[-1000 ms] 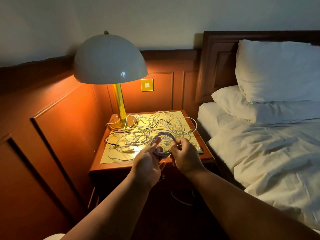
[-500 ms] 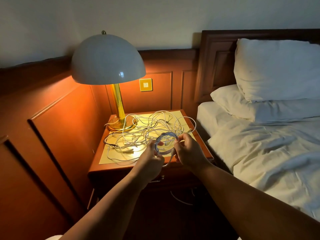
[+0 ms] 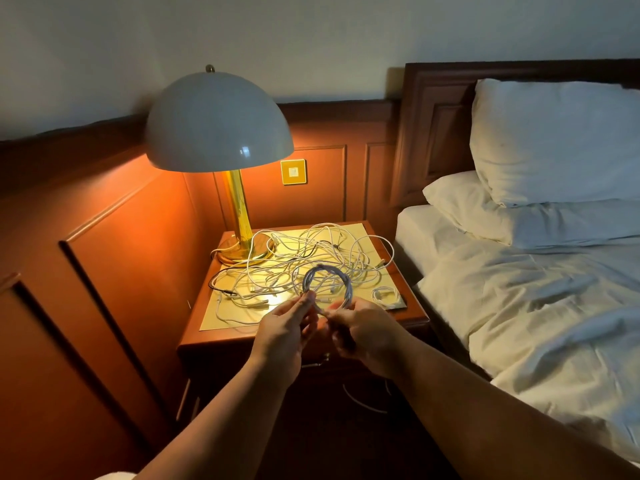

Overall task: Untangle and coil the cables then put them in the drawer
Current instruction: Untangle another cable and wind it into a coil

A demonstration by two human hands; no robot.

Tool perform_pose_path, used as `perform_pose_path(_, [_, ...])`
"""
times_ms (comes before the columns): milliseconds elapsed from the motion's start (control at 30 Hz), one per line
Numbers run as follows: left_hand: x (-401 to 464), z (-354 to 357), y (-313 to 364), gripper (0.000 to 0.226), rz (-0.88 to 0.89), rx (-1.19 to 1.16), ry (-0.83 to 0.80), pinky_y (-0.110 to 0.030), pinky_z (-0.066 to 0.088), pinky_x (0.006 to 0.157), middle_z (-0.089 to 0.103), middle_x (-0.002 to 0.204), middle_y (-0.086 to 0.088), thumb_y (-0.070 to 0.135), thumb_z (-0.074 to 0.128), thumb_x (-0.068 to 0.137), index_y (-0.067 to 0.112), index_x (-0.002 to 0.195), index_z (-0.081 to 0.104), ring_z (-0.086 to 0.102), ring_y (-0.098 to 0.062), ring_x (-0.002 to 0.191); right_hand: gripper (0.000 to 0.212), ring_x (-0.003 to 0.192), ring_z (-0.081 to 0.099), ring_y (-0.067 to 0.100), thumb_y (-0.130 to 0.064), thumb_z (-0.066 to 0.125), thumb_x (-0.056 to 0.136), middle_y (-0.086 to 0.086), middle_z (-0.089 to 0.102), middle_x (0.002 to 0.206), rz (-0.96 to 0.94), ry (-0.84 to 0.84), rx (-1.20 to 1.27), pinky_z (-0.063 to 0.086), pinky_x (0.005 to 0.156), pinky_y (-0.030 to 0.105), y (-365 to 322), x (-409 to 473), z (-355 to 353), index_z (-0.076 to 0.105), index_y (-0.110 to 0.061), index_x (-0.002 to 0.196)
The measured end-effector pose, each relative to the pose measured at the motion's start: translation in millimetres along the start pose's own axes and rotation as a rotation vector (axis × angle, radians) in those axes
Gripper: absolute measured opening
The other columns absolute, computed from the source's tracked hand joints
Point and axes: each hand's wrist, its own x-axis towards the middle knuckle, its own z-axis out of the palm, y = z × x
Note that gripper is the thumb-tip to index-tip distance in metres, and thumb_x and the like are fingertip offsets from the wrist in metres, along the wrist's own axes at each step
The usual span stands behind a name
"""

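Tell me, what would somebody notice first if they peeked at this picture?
Probably the glowing lamp at the back left of the nightstand, beside a big tangle of white cables spread over the top. In front, the left hand and right hand hold up a coiled cable. A white bed fills the right side.

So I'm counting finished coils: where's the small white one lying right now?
In the head view the small white coil lies at the front right corner of the nightstand, right of both hands and beside the bed.
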Motion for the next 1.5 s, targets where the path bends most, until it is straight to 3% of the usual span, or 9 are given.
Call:
perform_pose_path(100, [2.5, -7.0, 4.8, 0.031, 0.111, 0.24, -0.002, -0.032, 0.047, 0.071, 0.063, 0.08, -0.012, 0.026, 0.064, 0.093, -0.005, 0.096, 0.068, 0.057, -0.02, 0.076, 0.02, 0.07, 0.052, 0.008, -0.035, 0.058, 0.097, 0.0, 0.06, 0.086, -0.045, 0.06, -0.366, 0.039, 0.057, 0.022, -12.2, -2.0, -1.0, 0.056, -0.019, 0.109])
perform_pose_path(267, [7.6, -9.5, 15.4, 0.029, 0.24, 0.511, 0.004, -0.029, 0.045, 0.062, 0.059, 0.069, -0.008, 0.02, 0.055, 0.1, -0.005, 0.089, 0.067, 0.054, -0.018, 0.066, 0.02, 0.071, 0.054, 0.008, -0.027, 0.047, 0.103, 0.002, 0.058, 0.084, -0.238, 0.164, -0.456, 0.042, 0.053, 0.014, -23.8, 0.7, -4.9, 0.058, -0.012, 0.111])
perform_pose_path(367, [8.5, -8.1, 20.2, 0.015, 0.217, 0.325, 0.034, -0.027, 0.052, 0.067, 0.065, 0.078, -0.007, 0.017, 0.065, 0.093, 0.003, 0.097, 0.067, 0.062, -0.017, 0.073, 0.016, 0.066, 0.053, 0.008, -0.021, 0.041, 0.105, 0.005, 0.058, 0.082, -0.194, 0.132, -0.459, 0.042, 0.054, 0.017, -20.1, 2.1, -3.7, 0.056, -0.014, 0.104])
perform_pose_path(467, [9.2, -6.9, 19.2, 0.028, 0.103, 0.099, 0.075, -0.029, 0.054, 0.073, 0.07, 0.089, -0.01, 0.01, 0.074, 0.084, 0.005, 0.109, 0.063, 0.067, -0.02, 0.086, 0.019, 0.066, 0.052, 0.01, -0.019, 0.039, 0.106, 0.006, 0.056, 0.08, -0.134, 0.112, -0.307, 0.044, 0.056, 0.021, -13.2, 3.1, -1.8, 0.054, -0.009, 0.106])
perform_pose_path(733, [5.4, -0.5, 8.5, 0.033, 0.034, -0.004, 0.034, -0.042, 0.05, 0.085, 0.074, 0.091, -0.01, 0.011, 0.071, 0.086, 0.007, 0.117, 0.06, 0.069, -0.027, 0.096, 0.02, 0.065, 0.053, 0.013, -0.021, 0.04, 0.105, 0.007, 0.06, 0.079, 0.033, 0.153, -0.101, 0.044, 0.06, 0.025, -3.2, 4.2, 1.6, 0.056, -0.01, 0.108])
perform_pose_path(1067, [-1.8, 6.5, -4.5, 0.025, -0.009, -0.313, -0.067, -0.036, 0.051, 0.077, 0.066, 0.082, -0.014, 0.009, 0.053, 0.097, 0.017, 0.12, 0.046, 0.064, -0.025, 0.081, 0.022, 0.079, 0.057, 0.017, -0.02, 0.038, 0.106, 0.01, 0.06, 0.092, 0.098, 0.287, -0.138, 0.051, 0.067, 0.028, -4.1, 12.4, 4.5, 0.056, -0.01, 0.112])
perform_pose_path(1233, [-2.6, 12.4, -6.1, 0.031, -0.004, -0.415, -0.077, -0.025, 0.052, 0.05, 0.062, 0.07, -0.009, 0.003, 0.046, 0.098, 0.015, 0.125, 0.04, 0.061, -0.015, 0.057, 0.021, 0.084, 0.061, 0.022, -0.013, 0.04, 0.104, 0.015, 0.065, 0.094, 0.165, 0.274, 0.027, 0.053, 0.076, 0.034, -4.7, 14.5, 6.0, 0.059, -0.005, 0.103])
perform_pose_path(1400, [2.6, 2.6, -2.2, 0.03, 0.03, -0.061, -0.091, -0.049, 0.047, 0.086, 0.064, 0.085, -0.011, 0.01, 0.054, 0.097, 0.02, 0.124, 0.046, 0.063, -0.028, 0.085, 0.022, 0.086, 0.06, 0.024, -0.011, 0.041, 0.104, 0.017, 0.064, 0.095, 0.179, 0.253, 0.109, 0.053, 0.074, 0.034, -3.4, 13.7, 0.0, 0.061, 0.0, 0.104])
perform_pose_path(1500, [3.7, -1.1, 2.9, 0.028, 0.051, 0.108, -0.129, -0.047, 0.048, 0.09, 0.065, 0.089, -0.011, 0.007, 0.052, 0.097, 0.021, 0.121, 0.047, 0.067, -0.026, 0.086, 0.022, 0.086, 0.06, 0.024, -0.012, 0.044, 0.103, 0.017, 0.062, 0.096, 0.14, 0.257, 0.103, 0.055, 0.07, 0.033, -7.2, 14.2, -7.4, 0.062, 0.0, 0.105])
